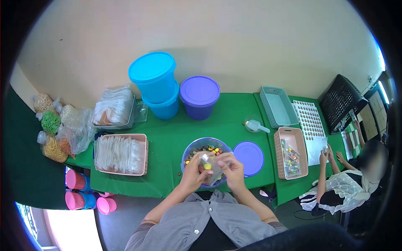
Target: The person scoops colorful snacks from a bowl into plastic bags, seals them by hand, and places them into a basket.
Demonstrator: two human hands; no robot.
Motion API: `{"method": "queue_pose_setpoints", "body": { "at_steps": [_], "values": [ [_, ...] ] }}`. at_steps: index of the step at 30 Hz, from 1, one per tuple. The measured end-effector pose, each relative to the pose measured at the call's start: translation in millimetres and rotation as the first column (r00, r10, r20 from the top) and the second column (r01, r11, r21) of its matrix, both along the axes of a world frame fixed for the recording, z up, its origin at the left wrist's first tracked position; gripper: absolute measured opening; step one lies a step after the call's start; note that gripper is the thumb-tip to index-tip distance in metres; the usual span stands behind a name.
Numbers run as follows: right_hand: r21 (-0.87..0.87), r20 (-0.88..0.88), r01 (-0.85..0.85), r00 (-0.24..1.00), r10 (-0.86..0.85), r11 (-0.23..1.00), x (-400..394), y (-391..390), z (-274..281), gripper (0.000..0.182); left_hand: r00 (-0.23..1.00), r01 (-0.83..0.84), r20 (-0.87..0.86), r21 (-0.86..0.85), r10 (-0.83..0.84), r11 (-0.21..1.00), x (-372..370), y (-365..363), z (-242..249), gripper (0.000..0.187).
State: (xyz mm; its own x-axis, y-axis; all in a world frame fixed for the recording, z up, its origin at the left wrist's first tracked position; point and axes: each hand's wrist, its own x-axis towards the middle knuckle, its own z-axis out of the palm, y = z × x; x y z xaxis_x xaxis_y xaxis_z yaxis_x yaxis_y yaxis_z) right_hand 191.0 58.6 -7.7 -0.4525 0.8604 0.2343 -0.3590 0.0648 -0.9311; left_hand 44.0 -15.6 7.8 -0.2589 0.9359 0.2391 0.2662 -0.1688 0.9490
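My left hand (192, 171) and my right hand (231, 168) both grip a small clear plastic bag (210, 164) with a few coloured candies inside. I hold the bag just above the near rim of a purple bowl (191, 147) full of mixed coloured candies on the green table (167, 138). The bowl's purple lid (248, 156) lies flat to its right.
A pink basket of empty clear bags (120, 154) sits left. Two stacked blue tubs (155, 85) and a purple tub (199, 96) stand at the back. To the right are a scoop (256, 125), a grey basket (277, 106), and a pink basket with filled bags (290, 152). Another person (347, 184) sits at far right.
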Motion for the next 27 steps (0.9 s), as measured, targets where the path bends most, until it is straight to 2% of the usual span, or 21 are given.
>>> {"method": "queue_pose_setpoints", "body": {
  "at_steps": [2,3,4,5,6,8,12,13,14,15,17,21,27],
  "values": [
    [0.076,0.104,-0.064,0.993,0.056,0.995,3,-2,6,0.013,0.978,0.053,0.205,-0.008,-0.050,0.999,4,1,3,0.043],
    [0.076,0.104,-0.058,0.993,0.050,0.995,3,-1,9,0.013,0.977,0.059,0.204,-0.008,-0.056,0.998,1,2,6,0.043],
    [0.061,0.102,0.064,0.992,-0.070,0.996,1,1,13,0.013,0.999,0.036,-0.031,0.136,-0.032,0.990,-3,3,9,0.037],
    [0.046,0.102,0.182,0.977,-0.186,0.982,0,3,15,0.013,0.966,0.045,-0.258,0.281,0.030,0.959,-6,4,10,0.031],
    [0.048,0.102,0.181,0.977,-0.185,0.982,0,1,15,0.013,0.966,0.044,-0.258,0.283,0.032,0.958,-5,3,3,0.031],
    [0.117,0.125,0.012,0.992,-0.027,0.993,-2,-5,14,0.013,0.989,-0.130,0.104,0.259,0.106,0.957,-2,-1,-18,0.021],
    [0.154,0.053,0.085,0.994,-0.094,0.984,-10,-5,21,0.013,0.993,-0.121,0.033,0.345,0.117,0.931,-1,-1,-5,0.011],
    [0.122,0.053,0.008,0.998,-0.014,0.993,-10,-3,17,0.013,0.956,-0.201,0.248,0.177,0.153,0.964,4,-4,-1,0.008],
    [0.089,0.050,-0.069,0.997,0.065,0.994,-10,-2,15,0.013,0.871,-0.238,0.441,-0.007,0.216,0.971,7,-5,2,0.005],
    [0.090,0.048,-0.069,0.997,0.064,0.994,-10,-2,16,0.013,0.872,-0.237,0.440,-0.006,0.215,0.971,6,-5,6,0.005],
    [0.030,0.112,0.005,0.994,-0.008,1.000,-9,-3,17,0.013,0.868,-0.158,0.451,-0.148,0.209,0.976,4,-3,11,0.006],
    [-0.039,0.127,0.020,0.992,-0.015,0.999,-7,-1,13,0.014,0.918,-0.089,0.375,-0.121,0.128,0.989,-3,1,-2,0.013],
    [0.053,0.146,-0.029,0.989,0.021,0.998,1,9,16,0.017,0.922,-0.107,0.362,-0.106,0.139,0.989,-6,-1,7,0.018]
  ]
}}
